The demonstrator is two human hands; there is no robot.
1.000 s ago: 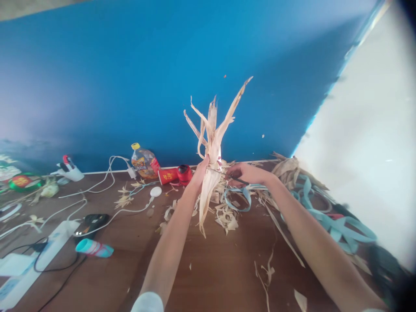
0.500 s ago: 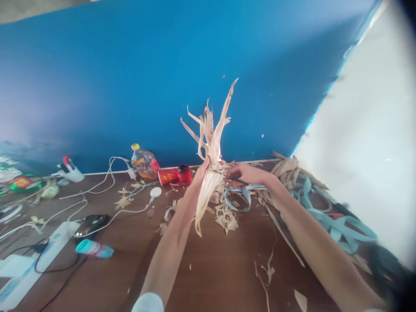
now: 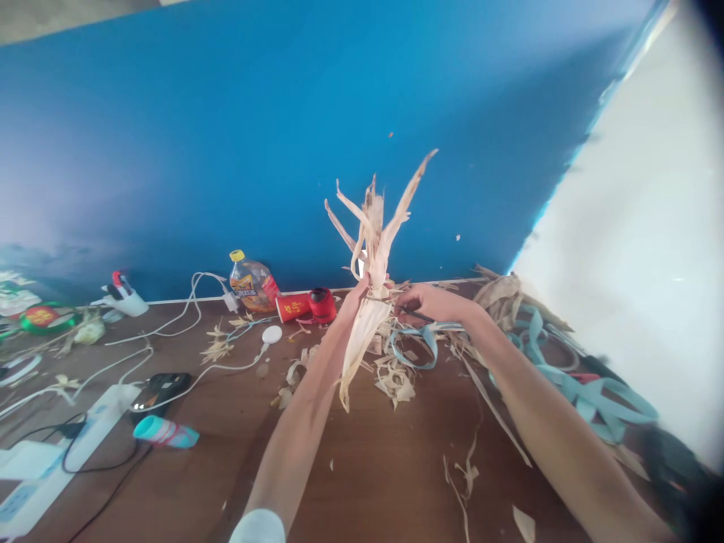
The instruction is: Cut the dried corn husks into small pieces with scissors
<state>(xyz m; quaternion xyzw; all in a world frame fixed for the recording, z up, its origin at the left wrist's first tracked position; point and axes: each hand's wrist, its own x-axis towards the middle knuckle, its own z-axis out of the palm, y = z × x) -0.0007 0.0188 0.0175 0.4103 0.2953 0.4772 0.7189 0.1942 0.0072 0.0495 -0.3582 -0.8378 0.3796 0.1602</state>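
Note:
My left hand (image 3: 358,292) is closed around the waist of a bundle of dried corn husks (image 3: 378,260). The bundle stands upright above the table, its upper strips fanning out against the wall and one broad husk hanging down past my wrist. Just to its right, my right hand (image 3: 425,303) is closed on a dark slender tool (image 3: 415,314) that lies across the fingers and points towards the bundle's middle. My fingers hide part of the tool, so its kind cannot be told.
Husk scraps (image 3: 396,381) and a light blue ribbon (image 3: 434,348) lie below my hands. More ribbon (image 3: 593,396) and husks (image 3: 501,298) pile up at right. At left are a bottle (image 3: 252,285), a red can-like container (image 3: 292,307), a power strip (image 3: 84,445) and white cables (image 3: 195,302).
The upper part of the husk bundle has shifted and leaned a little to the right, its tallest strip swinging outward. My right hand has stayed almost in place with the dark tool.

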